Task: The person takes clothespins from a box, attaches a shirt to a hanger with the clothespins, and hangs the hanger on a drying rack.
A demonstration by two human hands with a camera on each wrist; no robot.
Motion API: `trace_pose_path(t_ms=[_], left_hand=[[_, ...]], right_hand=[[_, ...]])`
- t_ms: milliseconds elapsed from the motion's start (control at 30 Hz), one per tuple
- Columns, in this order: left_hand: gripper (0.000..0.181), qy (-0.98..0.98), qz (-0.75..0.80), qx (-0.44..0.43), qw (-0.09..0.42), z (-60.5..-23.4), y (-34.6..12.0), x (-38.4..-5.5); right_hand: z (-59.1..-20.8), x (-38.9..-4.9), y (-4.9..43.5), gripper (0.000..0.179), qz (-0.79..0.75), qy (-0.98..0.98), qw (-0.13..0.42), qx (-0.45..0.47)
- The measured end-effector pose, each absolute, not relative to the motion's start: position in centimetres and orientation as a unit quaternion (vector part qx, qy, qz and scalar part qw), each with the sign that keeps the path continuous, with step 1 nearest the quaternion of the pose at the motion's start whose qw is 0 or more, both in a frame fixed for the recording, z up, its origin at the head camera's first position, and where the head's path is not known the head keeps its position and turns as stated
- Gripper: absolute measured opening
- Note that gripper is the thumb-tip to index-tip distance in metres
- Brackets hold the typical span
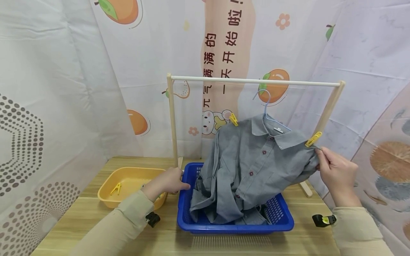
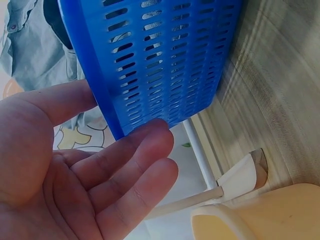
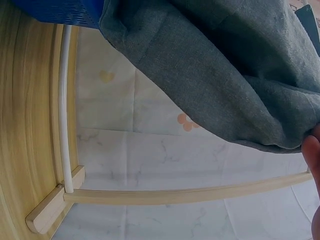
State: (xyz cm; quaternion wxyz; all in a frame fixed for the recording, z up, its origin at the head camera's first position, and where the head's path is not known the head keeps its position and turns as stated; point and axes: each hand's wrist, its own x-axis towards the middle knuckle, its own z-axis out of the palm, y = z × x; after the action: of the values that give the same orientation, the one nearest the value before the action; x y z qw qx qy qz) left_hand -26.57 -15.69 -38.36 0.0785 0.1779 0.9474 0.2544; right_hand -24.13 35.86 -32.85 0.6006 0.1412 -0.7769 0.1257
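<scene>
"Gray shirt (image 1: 246, 167): where was it?"

"On a pale blue hanger (image 1: 265, 107), its lower part bunched in the blue basket (image 1: 237, 228). The hanger's hook showed just below the white bar (image 1: 217, 79)."

"And the fingers?"

"The right hand (image 1: 338, 170) pinched the cloth beside one shoulder. The left hand (image 1: 168, 180) held the blue basket's rim, thumb over the edge, other fingers outside."

"Any clips?"

"One yellow clip (image 1: 313, 139) gripped each shoulder; a loose clip (image 1: 116, 188) lay in the yellow tub (image 1: 134, 169) near the blue basket."
</scene>
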Motion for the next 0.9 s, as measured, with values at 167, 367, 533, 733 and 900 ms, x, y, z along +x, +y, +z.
trace_pose_path(t_ms=[167,367,533,733,900], left_hand=[[0.026,0.945,0.261,0.18,0.081,-38.5,-15.6,-26.6],[0.027,0.947,0.255,0.181,0.076,-38.6,-15.1,-26.7],[0.026,0.945,0.261,0.182,0.073,-38.4,-14.6,-26.6],[0.025,0.946,0.249,0.195,0.067,-38.4,-14.1,-26.6],[0.025,0.945,0.247,0.203,0.064,-38.4,-13.6,-26.7]], right_hand=[[-32.8,-24.1,35.8,0.032,0.128,-0.775,0.603,0.142],[-32.7,-23.9,35.8,0.033,0.123,-0.773,0.605,0.143],[-32.6,-23.9,35.8,0.036,0.118,-0.773,0.606,0.144],[-32.6,-23.8,35.9,0.034,0.119,-0.772,0.607,0.145],[-32.6,-23.8,35.9,0.035,0.119,-0.77,0.609,0.148]])
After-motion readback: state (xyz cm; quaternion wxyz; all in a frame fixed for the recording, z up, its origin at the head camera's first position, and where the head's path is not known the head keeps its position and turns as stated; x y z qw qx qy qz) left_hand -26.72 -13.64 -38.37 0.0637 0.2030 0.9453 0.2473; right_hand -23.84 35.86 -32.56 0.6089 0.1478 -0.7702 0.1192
